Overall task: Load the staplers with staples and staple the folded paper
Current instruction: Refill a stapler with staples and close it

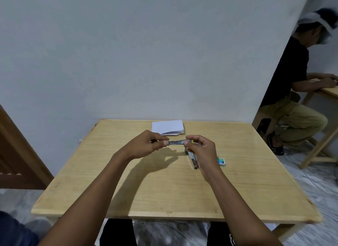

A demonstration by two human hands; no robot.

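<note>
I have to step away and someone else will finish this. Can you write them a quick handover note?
Left hand and right hand each pinch an end of the opened stapler, held above the table. Its lower part hangs down by the right palm. Staple box lies right of the hands; folded paper sits at the far edge, untouched. Whether staples are in cannot be told. Left: finish loading, close, staple the paper.
</note>
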